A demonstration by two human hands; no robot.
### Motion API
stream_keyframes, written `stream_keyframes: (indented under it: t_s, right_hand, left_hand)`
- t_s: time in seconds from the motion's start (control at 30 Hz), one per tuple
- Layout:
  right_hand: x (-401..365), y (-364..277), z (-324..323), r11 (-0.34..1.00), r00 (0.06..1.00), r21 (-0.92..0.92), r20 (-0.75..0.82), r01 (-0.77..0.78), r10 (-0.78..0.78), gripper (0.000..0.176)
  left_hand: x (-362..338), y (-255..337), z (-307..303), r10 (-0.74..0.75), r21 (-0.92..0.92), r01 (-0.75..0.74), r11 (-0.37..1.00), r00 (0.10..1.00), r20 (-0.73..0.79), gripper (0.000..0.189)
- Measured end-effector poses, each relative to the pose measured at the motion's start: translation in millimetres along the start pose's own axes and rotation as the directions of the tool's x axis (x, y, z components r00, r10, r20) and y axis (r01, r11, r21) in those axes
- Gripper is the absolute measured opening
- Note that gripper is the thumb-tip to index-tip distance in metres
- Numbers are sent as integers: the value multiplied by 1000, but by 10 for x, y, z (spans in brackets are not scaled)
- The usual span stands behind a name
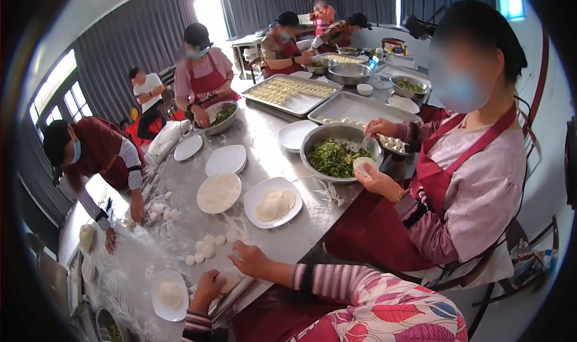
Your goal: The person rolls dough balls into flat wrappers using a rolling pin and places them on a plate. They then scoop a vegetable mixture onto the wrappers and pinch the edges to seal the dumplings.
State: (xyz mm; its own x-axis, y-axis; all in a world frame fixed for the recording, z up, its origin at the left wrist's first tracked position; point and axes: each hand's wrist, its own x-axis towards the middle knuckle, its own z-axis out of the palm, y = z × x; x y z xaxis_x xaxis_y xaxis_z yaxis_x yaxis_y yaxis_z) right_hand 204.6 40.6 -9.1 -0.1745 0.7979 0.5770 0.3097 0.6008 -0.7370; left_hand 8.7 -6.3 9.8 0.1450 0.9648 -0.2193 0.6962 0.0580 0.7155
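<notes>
At the bottom of the view my left hand (207,289) is curled over the near edge of a flat dough round (229,280) on the floured steel table (270,132). My right hand (249,260) lies just above that round with its fingers spread, and nothing is in its grasp. Several small dough balls (205,248) sit right beside its fingertips. A white plate (155,309) with one dough round is left of my left hand. What lies under my left palm is hidden.
A plate of wrappers (273,201) and a plate with a large dough round (219,192) lie farther out. A person in a red apron on the right holds a wrapper (363,165) over a steel bowl of green filling (340,154). Trays (291,93), bowls and several other seated people line the table.
</notes>
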Motion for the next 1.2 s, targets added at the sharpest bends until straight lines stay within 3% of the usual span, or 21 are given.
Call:
stream_keyframes:
  t_s: [0.07,0.23,0.3,0.4,0.43,0.53,0.67,0.7,0.87,0.93,1.07,1.13,1.17,1.2]
  right_hand:
    - [-212,-65,-131,997,1000,75,-15,19,-18,27]
    - [200,59,206,996,995,47,-74,72,-68,27]
    - [390,98,380,997,996,-24,-45,80,-81,28]
    - [357,85,359,999,999,-36,-15,32,-33,27]
    - [287,54,299,999,999,-43,-5,33,-34,27]
    - [-38,-58,-10,998,997,26,-53,59,-57,26]
    - [-19,-47,28,998,998,31,-42,55,-54,26]
    - [132,11,158,998,998,7,-44,55,-55,26]
    - [388,67,367,997,998,-54,-12,62,-63,27]
    - [212,15,215,1000,999,6,-32,11,-10,27]
    - [-123,-94,-25,999,999,30,-40,36,-35,27]
    - [-98,-103,-44,998,999,49,-36,31,-30,27]
    - [32,-36,76,994,990,24,-96,108,-106,27]
    - [186,11,195,997,994,26,-73,79,-77,27]
  left_hand:
    - [-62,-84,-14,-34,-119,25,993,997,-75,19]
    - [-116,164,-19,-3,-57,-1,998,997,-72,20]
    - [15,97,27,91,2,-92,996,980,-176,21]
    - [84,43,-32,-13,-48,10,999,999,-47,22]
    - [65,16,-46,78,87,-74,993,996,-41,21]
    - [8,-201,-9,46,-77,-54,996,993,-109,19]
    - [-131,-82,-41,6,-33,-9,999,996,-91,16]
    - [-60,-198,23,85,-42,-91,995,988,-131,16]
    - [121,-64,9,123,-3,-125,992,983,-139,20]
    - [55,-22,-49,50,105,-45,993,998,-37,20]
    - [-111,-18,-100,-17,-73,9,997,994,-108,18]
    - [-163,-16,-71,-9,-203,-2,979,998,-54,18]
    - [-145,-17,-45,-11,-203,1,979,999,-49,18]
    - [-89,-26,-26,74,-99,-85,991,991,-108,19]
